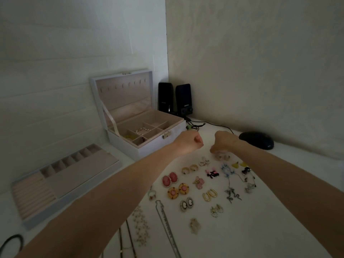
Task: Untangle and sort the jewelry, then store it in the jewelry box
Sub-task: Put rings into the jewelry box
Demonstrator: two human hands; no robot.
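The white jewelry box stands open at the back left, with a pearl piece in one of its compartments. Pairs of earrings lie in rows on the white table: pink ovals, orange rounds, gold hoops, cameos. Chain necklaces lie near the front. My left hand hovers by the box's front corner with its fingers curled; I see nothing in it. My right hand reaches down and its fingertips pinch a pale gold earring pair in the far row.
The box's removable tray, with ring rolls and slots, lies at the left. Two black speakers stand in the corner, their cable running to a black mouse at the right. A black hair tie lies at the front left.
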